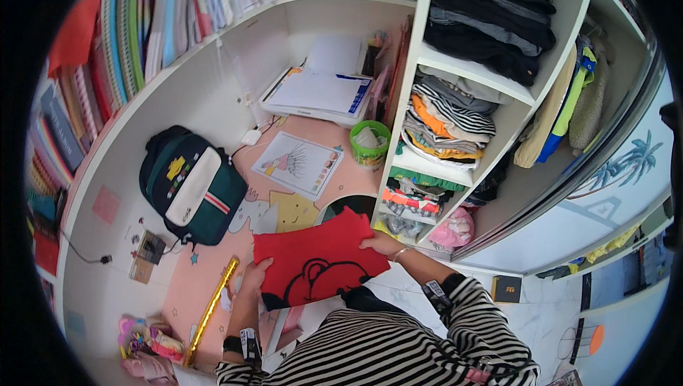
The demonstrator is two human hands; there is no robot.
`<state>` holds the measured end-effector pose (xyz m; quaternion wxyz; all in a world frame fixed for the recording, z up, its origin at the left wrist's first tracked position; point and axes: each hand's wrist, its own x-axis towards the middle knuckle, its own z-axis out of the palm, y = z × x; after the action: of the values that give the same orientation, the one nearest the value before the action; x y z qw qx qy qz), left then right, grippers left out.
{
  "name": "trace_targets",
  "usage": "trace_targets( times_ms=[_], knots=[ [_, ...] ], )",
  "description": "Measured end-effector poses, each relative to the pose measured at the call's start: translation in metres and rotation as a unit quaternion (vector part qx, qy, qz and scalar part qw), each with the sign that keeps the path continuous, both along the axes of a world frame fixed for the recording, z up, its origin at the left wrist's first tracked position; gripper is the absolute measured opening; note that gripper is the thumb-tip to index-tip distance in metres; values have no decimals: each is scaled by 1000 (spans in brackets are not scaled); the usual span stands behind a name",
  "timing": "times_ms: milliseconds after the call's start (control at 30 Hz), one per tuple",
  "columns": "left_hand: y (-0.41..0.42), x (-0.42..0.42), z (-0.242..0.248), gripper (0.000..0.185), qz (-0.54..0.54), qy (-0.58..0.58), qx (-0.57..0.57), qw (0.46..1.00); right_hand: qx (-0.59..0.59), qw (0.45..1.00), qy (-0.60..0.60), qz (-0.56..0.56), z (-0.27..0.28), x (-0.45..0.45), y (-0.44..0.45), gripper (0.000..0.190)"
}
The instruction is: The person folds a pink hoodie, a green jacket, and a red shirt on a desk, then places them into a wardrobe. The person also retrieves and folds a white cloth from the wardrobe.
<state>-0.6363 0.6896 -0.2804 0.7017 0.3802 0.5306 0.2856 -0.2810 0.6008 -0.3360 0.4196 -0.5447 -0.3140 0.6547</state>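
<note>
A red knitted garment (315,247) with a black cartoon outline is stretched between my two hands, in front of my striped top. Its left edge is in the grip of my left hand (257,276), thumb on the near face. My right hand (381,244) pinches the upper right side. The cloth looks folded, so I cannot tell which kind of garment it is. It hangs at the desk's front edge and hides part of the desk (181,290). Left of it, a gold shiny tube (211,311) lies on the desktop.
A dark backpack (192,186) leans on the desk's back wall. Farther off are a printer (320,92), a drawing (297,164) and a green bucket (369,144). The wardrobe shelves (475,71) on the right hold folded clothes (451,119). Books (144,28) line the upper left shelf.
</note>
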Motion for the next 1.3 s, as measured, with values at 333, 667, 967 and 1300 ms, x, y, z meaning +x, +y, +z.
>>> trace_targets(
  times_ms=[333, 667, 967, 1300],
  knots=[
    [-31, 4, -30, 46, 35, -88, 77, 993, 2, 999, 44, -26, 17, 4, -43, 38],
    [-129, -84, 28, 39, 304, -117, 9, 945, 23, 985, 77, 154, 71, -72, 35, 42],
    [-318, -214, 98, 41, 548, -76, 161, 817, 39, 881, 129, 453, 138, -309, 50, 39],
    [-458, -344, 103, 54, 702, 346, 139, 607, 195, 811, 41, 551, 134, -543, -19, 40]
  ],
)
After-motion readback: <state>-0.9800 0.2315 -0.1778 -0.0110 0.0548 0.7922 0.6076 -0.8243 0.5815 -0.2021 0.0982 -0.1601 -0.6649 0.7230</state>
